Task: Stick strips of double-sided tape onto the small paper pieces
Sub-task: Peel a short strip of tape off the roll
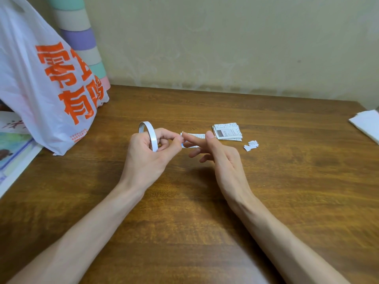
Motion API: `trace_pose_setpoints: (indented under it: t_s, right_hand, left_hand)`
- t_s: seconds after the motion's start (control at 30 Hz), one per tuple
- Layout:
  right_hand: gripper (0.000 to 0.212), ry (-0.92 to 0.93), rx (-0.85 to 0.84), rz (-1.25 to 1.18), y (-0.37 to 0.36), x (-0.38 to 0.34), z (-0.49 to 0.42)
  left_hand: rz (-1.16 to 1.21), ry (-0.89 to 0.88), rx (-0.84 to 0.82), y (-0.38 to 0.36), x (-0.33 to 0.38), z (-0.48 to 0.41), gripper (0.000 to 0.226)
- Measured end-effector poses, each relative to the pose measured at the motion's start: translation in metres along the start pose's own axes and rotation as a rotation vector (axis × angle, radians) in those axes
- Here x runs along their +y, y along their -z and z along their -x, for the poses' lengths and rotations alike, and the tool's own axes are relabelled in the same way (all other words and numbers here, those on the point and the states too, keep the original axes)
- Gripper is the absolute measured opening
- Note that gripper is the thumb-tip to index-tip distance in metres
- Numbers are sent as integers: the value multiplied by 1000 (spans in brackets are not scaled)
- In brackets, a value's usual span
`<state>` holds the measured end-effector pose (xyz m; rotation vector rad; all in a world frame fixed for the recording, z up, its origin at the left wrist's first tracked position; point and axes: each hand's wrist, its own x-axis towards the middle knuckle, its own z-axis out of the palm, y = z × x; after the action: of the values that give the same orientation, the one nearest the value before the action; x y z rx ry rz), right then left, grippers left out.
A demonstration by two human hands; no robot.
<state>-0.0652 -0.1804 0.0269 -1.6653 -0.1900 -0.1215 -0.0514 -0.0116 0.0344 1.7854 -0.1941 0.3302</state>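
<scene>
Head view: left hand [149,155] tight round the tape roll [151,133], right hand [217,155] straight-fingered, empty

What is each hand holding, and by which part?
The left hand grips the tape roll, fingers curled through its ring. The right hand holds nothing; its straight forefinger reaches to the left hand's fingertips.

We record the left hand [147,154] gripping a thin white ring-shaped roll of double-sided tape [153,138], fingers curled through the ring. The right hand [219,154] has its fingers extended, and its index fingertip meets the left fingertips above a small printed paper strip [195,135] on the brown wooden table [205,212]. A stack of printed paper pieces [227,131] and torn white scraps [251,144] lie just right of it.
</scene>
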Motion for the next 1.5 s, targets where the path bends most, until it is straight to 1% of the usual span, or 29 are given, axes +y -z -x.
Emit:
trace_pose_setpoints:
  t_s: [0.13,0.23,0.3,0.37,0.43,0.47,0.53,0.57,0.63,0.8,0.87,0.9,1.0,1.07,1.17,1.23,1.33,1.5]
  right_hand:
    - [54,-38,51,-53,4,-4,-2]
    - [48,0,128,-102,7,-3,-4]
    - [41,15,195,-133,13,-3,-5]
    - [33,20,219,-127,19,-3,-6]
    - [14,30,166,-111,21,-4,-6]
    - [13,37,122,-111,19,-5,-6]
    - [29,68,40,-95,17,-4,-5]
    - [32,87,21,-82,16,-3,-5]
    - [34,115,16,-55,17,0,-5]
    - [31,114,45,-46,25,0,-9]
    - [30,99,122,44,38,-1,-16]
    - [30,92,173,155,47,0,-20]
    - [29,36,309,621,79,7,-29]
    - [32,-57,347,787,92,10,-30]
    - [37,-176,344,889,100,10,-31]
    - [44,-208,355,943,101,10,-33]
    - [48,-193,400,979,101,11,-33]
    - [37,-117,471,983,101,14,-34]
  left_hand:
    - [-103,-13,-6,-2,1,2,17]
    - [-152,-10,-13,-2,2,3,15]
    - [-165,-8,-6,-1,1,2,13]
    - [-156,6,-11,-1,1,1,13]
    - [-124,15,-30,-2,1,1,14]
    - [-111,14,-39,-3,1,2,14]
    - [-100,13,-59,-4,1,3,14]
    - [-101,14,-72,-5,0,3,14]
    - [-104,17,-93,-5,-2,2,14]
    - [-60,17,-134,-4,-1,3,11]
    - [-47,18,-124,-4,0,4,13]
    - [-44,20,-121,-5,0,4,14]
    - [-43,23,-128,-6,-4,4,16]
    - [-36,16,-139,-7,-4,6,17]
    - [-27,5,-164,-8,-3,7,17]
    - [-30,0,-167,-8,-3,7,17]
    - [-26,0,-163,-8,-5,6,17]
    - [-19,-21,-174,-7,-4,6,16]
